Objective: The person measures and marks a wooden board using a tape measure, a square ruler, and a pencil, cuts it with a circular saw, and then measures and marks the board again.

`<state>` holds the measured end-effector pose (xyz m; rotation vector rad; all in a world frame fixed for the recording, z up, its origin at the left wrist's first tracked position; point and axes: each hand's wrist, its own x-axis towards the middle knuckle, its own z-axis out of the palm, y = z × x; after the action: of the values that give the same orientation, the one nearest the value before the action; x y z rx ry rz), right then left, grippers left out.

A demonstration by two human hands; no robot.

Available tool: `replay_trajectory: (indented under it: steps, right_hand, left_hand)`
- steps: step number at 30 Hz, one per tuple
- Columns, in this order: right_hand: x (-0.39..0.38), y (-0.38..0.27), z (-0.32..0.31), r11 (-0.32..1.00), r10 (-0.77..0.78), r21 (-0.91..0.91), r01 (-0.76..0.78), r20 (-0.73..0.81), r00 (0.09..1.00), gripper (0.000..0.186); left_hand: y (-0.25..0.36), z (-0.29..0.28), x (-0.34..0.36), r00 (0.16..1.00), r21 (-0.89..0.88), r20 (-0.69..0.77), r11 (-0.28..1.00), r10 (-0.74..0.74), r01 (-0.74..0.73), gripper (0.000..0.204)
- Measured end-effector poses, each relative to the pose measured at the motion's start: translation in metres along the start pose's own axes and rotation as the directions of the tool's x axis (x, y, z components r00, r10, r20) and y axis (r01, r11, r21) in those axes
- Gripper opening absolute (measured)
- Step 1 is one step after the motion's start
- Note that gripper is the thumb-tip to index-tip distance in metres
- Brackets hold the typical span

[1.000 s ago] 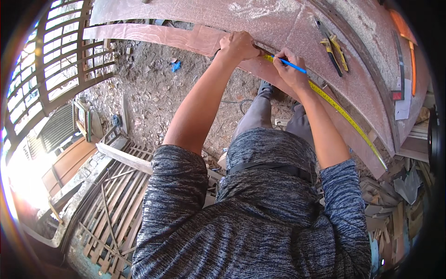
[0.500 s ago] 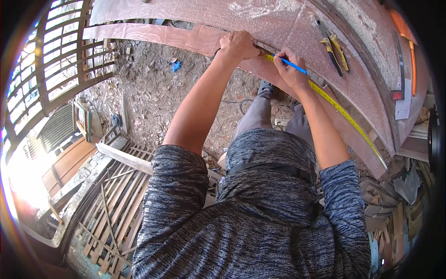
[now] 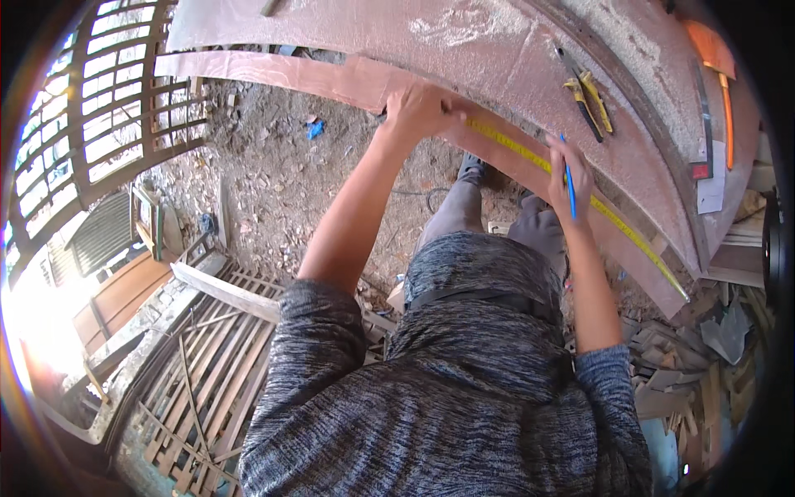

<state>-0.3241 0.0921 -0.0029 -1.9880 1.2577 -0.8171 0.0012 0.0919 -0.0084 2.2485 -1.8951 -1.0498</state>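
Over on the far left, a slatted wooden frame catches the glare above the gritty dirt floor. Moving right, the left hand presses flat, fingers spread, pinning the yellow tape measure to the reddish plywood sheet on the worktop. And the change: the right hand has slid down the tape, away from the left, closed around a blue pencil held tip-up (a second ago it sat close beside the other hand). I'd say a farther mark is coming. Rightmost, yellow-handled pliers and an orange-handled saw lie on the rough, dusty board.
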Motion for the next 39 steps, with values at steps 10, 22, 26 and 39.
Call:
replay_trajectory:
  steps: [10,22,26,39]
  right_hand:
    - [-0.107,0.0,-0.139,0.94,0.111,-0.34,0.012,0.338,0.935,0.022]
    - [-0.046,-0.107,-0.106,0.929,-0.039,-0.323,0.181,0.401,0.915,0.017]
    - [-0.034,-0.13,-0.127,0.902,-0.231,-0.35,0.254,0.108,0.967,0.026]
    - [-0.141,-0.112,-0.229,0.916,0.027,-0.352,-0.19,-0.42,0.907,0.025]
  left_hand:
    - [0.004,-0.003,-0.124,0.954,-0.202,0.296,0.974,-0.042,0.105,0.044]
    - [0.12,0.024,-0.104,0.785,-0.466,0.507,0.879,0.357,-0.099,0.043]
    - [0.126,0.031,-0.093,0.761,-0.558,0.371,0.783,0.532,-0.275,0.041]
    - [0.161,0.036,-0.072,0.866,-0.735,0.391,0.672,0.312,0.09,0.038]
